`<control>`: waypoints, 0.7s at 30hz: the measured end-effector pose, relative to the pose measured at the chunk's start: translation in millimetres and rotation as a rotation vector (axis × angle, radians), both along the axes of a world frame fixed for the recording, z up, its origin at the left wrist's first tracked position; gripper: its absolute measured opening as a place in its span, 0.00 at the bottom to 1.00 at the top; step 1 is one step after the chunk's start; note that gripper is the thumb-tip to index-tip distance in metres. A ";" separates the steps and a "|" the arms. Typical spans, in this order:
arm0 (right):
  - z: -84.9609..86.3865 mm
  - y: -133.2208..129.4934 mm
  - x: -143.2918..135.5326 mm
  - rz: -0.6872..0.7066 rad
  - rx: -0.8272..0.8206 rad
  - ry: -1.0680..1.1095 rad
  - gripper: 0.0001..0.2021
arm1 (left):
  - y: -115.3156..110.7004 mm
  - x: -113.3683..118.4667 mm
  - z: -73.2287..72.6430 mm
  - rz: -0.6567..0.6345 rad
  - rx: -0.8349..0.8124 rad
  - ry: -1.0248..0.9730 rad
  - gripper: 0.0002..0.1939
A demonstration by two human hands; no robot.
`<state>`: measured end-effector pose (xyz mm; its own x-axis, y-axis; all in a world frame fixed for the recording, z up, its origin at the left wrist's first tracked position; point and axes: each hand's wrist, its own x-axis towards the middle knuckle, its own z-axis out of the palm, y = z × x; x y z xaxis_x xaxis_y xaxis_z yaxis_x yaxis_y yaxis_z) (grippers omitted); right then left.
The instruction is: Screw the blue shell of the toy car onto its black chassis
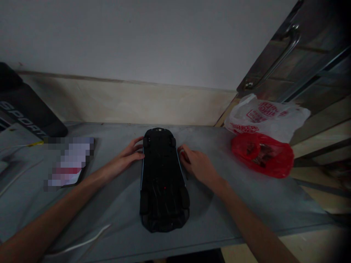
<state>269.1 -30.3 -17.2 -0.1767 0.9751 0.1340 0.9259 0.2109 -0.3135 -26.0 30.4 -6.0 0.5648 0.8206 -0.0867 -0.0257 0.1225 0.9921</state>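
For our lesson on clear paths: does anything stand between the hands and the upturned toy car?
Nothing visible does. The left hand and right hand are at opposite sides of the toy car; the phone and red bag lie farther out.

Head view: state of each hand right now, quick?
Left hand: open, fingers at the left side of the upturned toy car.
Right hand: partly open, fingers loosely curled by its right side; contact can't be told.

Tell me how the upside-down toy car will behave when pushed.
The toy car likely won't roll, lying with its underside and wheels upward. It should feel stiff, as the underside looks like moulded plastic. Long and flat-lying, it may slide sooner than tip.
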 end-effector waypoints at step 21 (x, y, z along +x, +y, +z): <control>0.1 0.1 1.8 0.001 0.027 -0.037 0.09 | 0.3 0.4 1.9 0.008 -0.023 0.025 0.38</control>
<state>270.9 -30.2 -17.1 -0.1827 0.9711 0.1533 0.9366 0.2194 -0.2733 -25.5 30.7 -4.1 0.5556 0.8228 -0.1199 -0.0022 0.1456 0.9893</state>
